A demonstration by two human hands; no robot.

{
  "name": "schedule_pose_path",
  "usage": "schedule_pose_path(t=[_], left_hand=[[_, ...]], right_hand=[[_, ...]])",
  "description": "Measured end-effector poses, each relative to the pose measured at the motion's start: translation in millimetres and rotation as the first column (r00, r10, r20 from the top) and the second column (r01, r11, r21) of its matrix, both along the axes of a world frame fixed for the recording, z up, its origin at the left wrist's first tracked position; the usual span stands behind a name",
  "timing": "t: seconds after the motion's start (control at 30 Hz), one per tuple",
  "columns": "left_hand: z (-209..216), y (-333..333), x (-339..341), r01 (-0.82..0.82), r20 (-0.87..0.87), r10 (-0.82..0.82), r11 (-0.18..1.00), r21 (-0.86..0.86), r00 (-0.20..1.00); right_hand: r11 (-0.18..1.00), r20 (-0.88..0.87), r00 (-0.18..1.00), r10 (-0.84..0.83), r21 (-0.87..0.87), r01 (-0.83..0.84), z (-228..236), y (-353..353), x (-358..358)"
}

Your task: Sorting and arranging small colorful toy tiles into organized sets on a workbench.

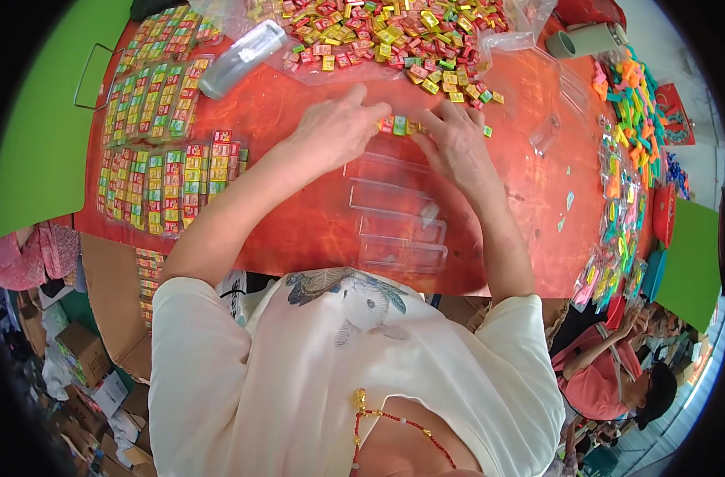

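Note:
A short row of small red, green and yellow blocks (pixel 400 125), like tiny wrapped packets, lies between my two hands over the red table. My left hand (pixel 338 131) pinches the row's left end with thumb and fingers. At its right end, my right hand (pixel 458 147) curls its thumb and fingers around the blocks, partly hiding them. One green block (pixel 488 131) shows just past the right fingers. Nearer my body, several narrow clear plastic trays (pixel 398 195) overlap on the table. Beyond my hands spreads a big heap of loose blocks (pixel 386 36) on clear plastic sheeting.
Filled trays of blocks (pixel 151 187) line the table's left side. A clear plastic container (pixel 243 60) stands near the heap. On the right are a light green cup-like cylinder (pixel 593 40), bright plastic toys (pixel 637 103) and bagged pieces (pixel 613 230). Another person (pixel 609 374) sits at lower right.

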State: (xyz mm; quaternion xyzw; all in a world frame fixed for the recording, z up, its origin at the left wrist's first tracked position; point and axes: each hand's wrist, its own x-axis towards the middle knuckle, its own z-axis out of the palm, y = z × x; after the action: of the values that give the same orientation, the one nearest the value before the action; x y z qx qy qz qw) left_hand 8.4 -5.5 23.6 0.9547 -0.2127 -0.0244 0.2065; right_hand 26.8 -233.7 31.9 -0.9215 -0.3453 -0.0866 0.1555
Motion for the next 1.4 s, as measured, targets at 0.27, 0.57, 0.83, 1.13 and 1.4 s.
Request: schedule_pose_path(t=[0.27, 0.57, 0.83, 1.13, 1.4], left_hand=[[-8.7, -24.9, -23.2, 0.114, 0.032, -0.115, 0.993, 0.038, 0.993], [-23.6, -7.2, -44.6, -0.131, 0.111, 0.15, 0.978, -0.162, 0.982], [-31.9, -15.7, -52.1, -0.078, 0.002, 0.079, 0.992, 0.098, 0.997], [-29.2, -11.5, -46.4, -0.046, -0.069, 0.055, 0.99, 0.133, 0.996], [-36.8, -1.7, -53.2, -0.086, 0.016, 0.087, 0.996, -0.015, 0.996]], right_hand=[[0.987, -0.092, 0.983, -0.158, -0.013, 0.157, -10.1, -21.3, -47.6], [0.966, -0.069, 0.978, -0.197, 0.158, 0.206, -30.0, -37.5, -55.8], [0.96, -0.078, 0.979, -0.19, 0.195, 0.202, -39.4, -36.1, -57.1], [0.97, 0.0, 0.979, -0.205, 0.132, 0.203, -29.2, -19.4, -50.7], [0.942, 0.047, 0.941, -0.335, -0.001, 0.335, -41.1, -40.9, -36.1]])
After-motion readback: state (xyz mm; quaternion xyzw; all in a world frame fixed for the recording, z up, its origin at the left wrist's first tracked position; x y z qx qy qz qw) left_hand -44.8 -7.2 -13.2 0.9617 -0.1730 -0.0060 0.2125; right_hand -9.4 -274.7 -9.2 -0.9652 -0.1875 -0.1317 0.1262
